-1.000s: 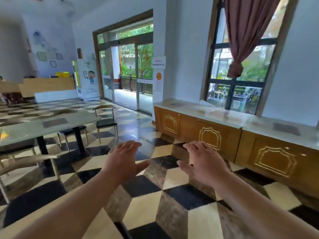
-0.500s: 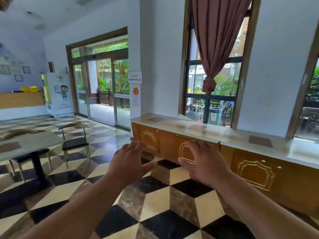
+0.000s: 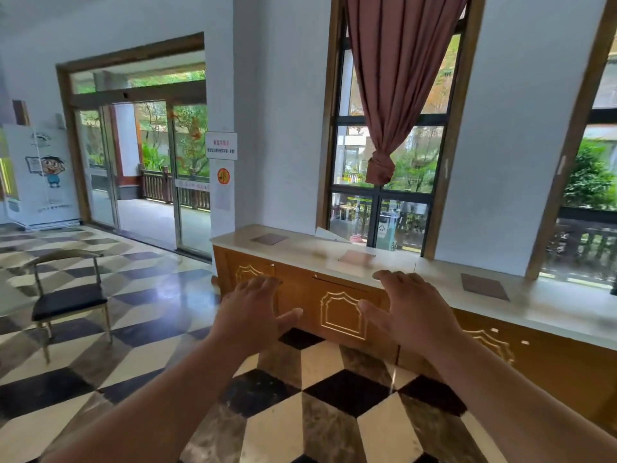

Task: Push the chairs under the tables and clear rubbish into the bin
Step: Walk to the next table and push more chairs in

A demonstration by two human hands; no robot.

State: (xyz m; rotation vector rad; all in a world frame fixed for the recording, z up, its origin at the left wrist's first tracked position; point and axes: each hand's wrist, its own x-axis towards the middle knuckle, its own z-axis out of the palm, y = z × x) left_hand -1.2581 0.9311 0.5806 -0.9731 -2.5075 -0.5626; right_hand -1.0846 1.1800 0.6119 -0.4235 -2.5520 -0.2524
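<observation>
Both arms reach forward at chest height over the checkered floor. My left hand (image 3: 252, 309) is open, palm down, fingers spread, holding nothing. My right hand (image 3: 408, 307) is open the same way, about a hand's width to its right. A chair (image 3: 68, 300) with a black seat and a curved wooden back stands alone at the left, well away from both hands. No table, rubbish or bin shows in this view.
A long wooden cabinet (image 3: 340, 315) with a pale stone top runs along the wall just beyond my hands. Above it is a window with a tied red curtain (image 3: 394, 95). Glass sliding doors (image 3: 147, 168) stand at the back left, beside a white cartoon-printed machine (image 3: 41, 175).
The view has swung right: the tables and most chairs have left the frame, and the cabinet and window are closer and more central. Both hands stay open and raised.
</observation>
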